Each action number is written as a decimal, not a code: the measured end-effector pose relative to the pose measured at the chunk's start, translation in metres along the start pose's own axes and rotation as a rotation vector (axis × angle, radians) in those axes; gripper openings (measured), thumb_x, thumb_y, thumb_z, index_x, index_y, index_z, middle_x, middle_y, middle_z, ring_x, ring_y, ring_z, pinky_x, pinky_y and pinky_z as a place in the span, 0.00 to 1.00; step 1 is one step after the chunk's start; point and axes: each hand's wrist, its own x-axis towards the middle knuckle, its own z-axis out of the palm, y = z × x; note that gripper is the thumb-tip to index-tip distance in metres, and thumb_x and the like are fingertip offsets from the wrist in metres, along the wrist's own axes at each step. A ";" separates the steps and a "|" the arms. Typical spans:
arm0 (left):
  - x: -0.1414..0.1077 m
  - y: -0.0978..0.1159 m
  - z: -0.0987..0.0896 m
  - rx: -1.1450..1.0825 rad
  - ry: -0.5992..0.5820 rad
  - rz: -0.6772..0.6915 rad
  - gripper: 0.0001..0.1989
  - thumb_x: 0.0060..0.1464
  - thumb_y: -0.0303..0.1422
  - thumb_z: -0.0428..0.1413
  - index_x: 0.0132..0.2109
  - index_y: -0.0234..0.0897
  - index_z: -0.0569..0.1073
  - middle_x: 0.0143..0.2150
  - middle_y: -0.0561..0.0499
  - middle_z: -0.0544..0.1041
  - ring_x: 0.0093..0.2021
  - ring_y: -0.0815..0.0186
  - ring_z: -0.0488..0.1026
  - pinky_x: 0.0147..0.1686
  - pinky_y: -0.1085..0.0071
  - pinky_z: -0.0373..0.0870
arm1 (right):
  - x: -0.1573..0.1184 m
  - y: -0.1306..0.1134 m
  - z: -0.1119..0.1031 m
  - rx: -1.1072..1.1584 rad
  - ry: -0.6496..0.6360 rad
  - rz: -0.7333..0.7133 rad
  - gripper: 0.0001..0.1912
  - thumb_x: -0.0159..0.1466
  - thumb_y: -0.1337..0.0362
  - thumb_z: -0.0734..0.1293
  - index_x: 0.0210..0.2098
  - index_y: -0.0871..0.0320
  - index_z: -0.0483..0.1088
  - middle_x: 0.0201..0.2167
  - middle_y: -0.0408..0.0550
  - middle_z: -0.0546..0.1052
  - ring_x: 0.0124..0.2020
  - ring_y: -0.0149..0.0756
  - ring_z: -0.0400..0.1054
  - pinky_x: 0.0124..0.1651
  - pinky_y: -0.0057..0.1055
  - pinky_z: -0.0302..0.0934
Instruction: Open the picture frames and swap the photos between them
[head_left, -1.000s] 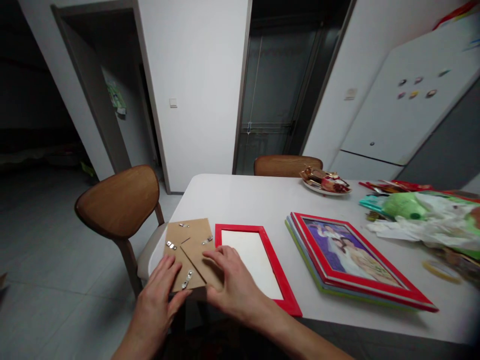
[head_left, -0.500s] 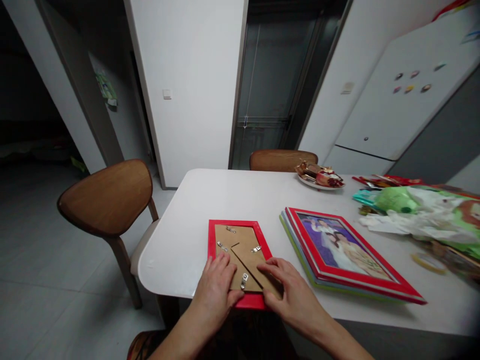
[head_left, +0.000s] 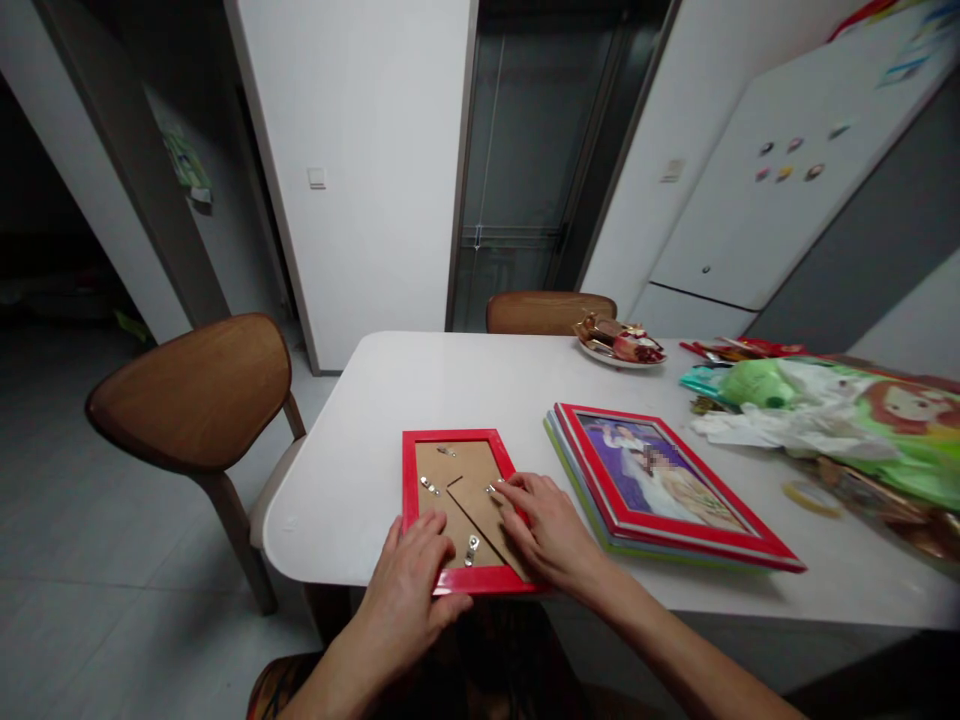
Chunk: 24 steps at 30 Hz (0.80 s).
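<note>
A red picture frame (head_left: pixel 471 581) lies face down at the table's near edge, its brown backing board (head_left: pixel 459 520) showing. A black slanted slit marks the folding stand in the board. Small metal clips sit around the board, among them a near clip (head_left: pixel 471 550) and a left clip (head_left: pixel 429 486). My left hand (head_left: pixel 409 575) grips the near left corner, fingers over the board and thumb at the front rim. My right hand (head_left: pixel 551 525) reaches over the right side, its fingertips closed at the right clip (head_left: pixel 492 488) and partly covering it.
A stack of frames, topped by a red photo frame (head_left: pixel 660 475), stands to the right. Beyond are a plate (head_left: pixel 622 360) of wrapped items, green and white bags (head_left: pixel 810 405) and a tape roll (head_left: pixel 812 499). Wooden chairs (head_left: pixel 195 395) stand at the left and far side.
My right hand has moved from the near right part of the backing up to the right clip. My left hand has shifted slightly toward the near left corner. The view has turned slightly right.
</note>
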 end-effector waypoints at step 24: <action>-0.002 0.004 0.001 0.011 0.013 -0.037 0.11 0.43 0.32 0.57 0.36 0.34 0.66 0.54 0.39 0.62 0.55 0.56 0.56 0.54 0.53 0.49 | 0.018 0.025 0.019 0.142 0.046 0.016 0.13 0.54 0.71 0.57 0.30 0.60 0.73 0.38 0.51 0.67 0.40 0.35 0.61 0.46 0.29 0.55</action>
